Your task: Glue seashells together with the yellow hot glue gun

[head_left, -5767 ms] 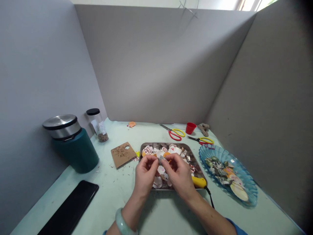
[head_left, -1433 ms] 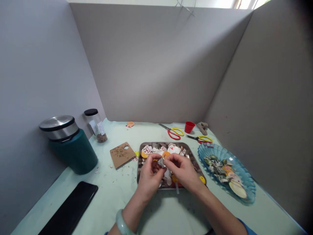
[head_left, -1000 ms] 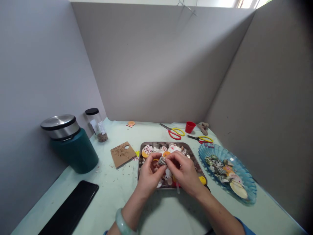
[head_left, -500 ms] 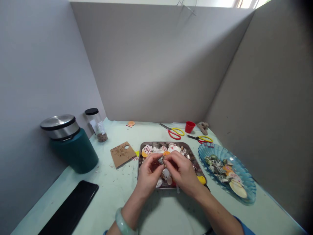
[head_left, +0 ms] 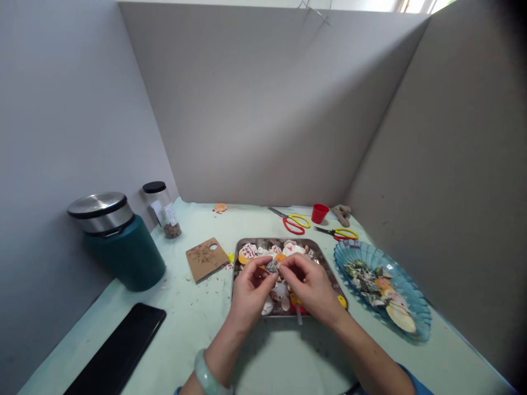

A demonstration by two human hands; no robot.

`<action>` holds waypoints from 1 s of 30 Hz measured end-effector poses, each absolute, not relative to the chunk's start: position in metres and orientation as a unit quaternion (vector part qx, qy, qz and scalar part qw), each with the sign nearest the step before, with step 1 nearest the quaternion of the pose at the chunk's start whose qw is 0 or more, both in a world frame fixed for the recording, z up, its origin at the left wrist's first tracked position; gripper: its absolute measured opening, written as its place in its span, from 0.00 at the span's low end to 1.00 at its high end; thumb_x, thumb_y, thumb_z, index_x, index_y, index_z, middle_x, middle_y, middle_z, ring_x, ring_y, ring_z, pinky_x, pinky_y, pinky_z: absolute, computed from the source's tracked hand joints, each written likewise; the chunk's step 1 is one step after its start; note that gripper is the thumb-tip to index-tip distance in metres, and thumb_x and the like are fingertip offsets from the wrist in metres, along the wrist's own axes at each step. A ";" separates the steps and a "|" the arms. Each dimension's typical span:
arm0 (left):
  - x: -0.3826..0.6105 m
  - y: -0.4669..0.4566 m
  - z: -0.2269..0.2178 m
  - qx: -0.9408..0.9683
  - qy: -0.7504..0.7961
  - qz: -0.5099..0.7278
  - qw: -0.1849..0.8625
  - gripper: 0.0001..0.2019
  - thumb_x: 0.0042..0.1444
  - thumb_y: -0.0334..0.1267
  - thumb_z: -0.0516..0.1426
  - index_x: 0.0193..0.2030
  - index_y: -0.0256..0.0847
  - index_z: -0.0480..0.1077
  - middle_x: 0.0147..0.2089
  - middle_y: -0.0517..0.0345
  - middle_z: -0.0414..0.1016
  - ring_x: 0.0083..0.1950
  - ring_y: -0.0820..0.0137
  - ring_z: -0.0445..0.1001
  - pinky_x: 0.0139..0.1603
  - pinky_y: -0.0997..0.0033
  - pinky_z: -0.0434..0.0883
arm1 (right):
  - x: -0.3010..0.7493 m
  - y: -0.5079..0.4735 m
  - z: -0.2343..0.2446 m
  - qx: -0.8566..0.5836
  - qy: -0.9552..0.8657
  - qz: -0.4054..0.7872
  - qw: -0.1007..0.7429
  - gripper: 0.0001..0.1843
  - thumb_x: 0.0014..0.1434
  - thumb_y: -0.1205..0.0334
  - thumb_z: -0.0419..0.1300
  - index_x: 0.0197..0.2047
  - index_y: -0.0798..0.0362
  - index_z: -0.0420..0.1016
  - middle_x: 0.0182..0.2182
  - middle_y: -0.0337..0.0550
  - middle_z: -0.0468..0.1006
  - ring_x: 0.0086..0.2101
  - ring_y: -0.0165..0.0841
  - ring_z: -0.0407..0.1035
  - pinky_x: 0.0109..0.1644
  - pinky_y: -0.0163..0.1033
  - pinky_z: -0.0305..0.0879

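A small grey speckled piece (head_left: 272, 266), rough and perhaps shell-like, is held above a metal tray (head_left: 290, 316). My left hand (head_left: 252, 291) grips it between thumb and fingers from the left. Thumb and fingertips of my right hand (head_left: 315, 288) are pinched together at its right edge. Beneath both hands the tray is crowded with white, orange and brown pieces, among them a white disc with a red heart (head_left: 292, 249) and a speckled white one (head_left: 248, 250). A translucent strip (head_left: 299, 315) sticks out over the tray's front rim. My hands hide the tray's middle.
At right lies a blue scalloped dish (head_left: 420, 307) with mixed pieces. Behind are two pairs of scissors (head_left: 294, 222), (head_left: 341, 233) and a red cup (head_left: 320, 213). Leftward are a brown board (head_left: 201, 266), a jar (head_left: 167, 211), a teal container (head_left: 127, 252) and a black phone-like slab (head_left: 119, 351).
My right hand has shifted slightly right, and its fingertips have moved toward the piece's edge. More of the grey piece now shows between the hands. The left hand has barely moved.
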State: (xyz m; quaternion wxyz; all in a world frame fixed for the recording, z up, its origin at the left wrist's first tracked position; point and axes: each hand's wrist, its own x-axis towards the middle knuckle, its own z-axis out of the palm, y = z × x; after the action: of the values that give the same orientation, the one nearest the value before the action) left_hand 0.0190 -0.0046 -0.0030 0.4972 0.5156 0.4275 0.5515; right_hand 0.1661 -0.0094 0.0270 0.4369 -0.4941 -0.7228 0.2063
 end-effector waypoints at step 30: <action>0.018 -0.002 -0.005 0.471 0.468 0.582 0.469 0.16 0.49 0.45 0.60 0.41 0.37 0.70 0.22 0.64 0.68 0.24 0.73 0.68 0.26 0.76 0.66 | 0.302 -0.013 0.052 -0.710 -0.671 0.014 0.213 0.11 0.54 0.59 0.55 0.25 0.50 0.76 0.25 0.40 0.79 0.27 0.35 0.70 0.29 0.35 0.57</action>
State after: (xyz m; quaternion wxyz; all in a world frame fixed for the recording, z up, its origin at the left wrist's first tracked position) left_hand 0.0183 -0.0024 -0.0045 0.4692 0.4711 0.4683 0.5819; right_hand 0.3020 -0.0133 0.0521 0.2129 -0.7099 -0.6712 0.0137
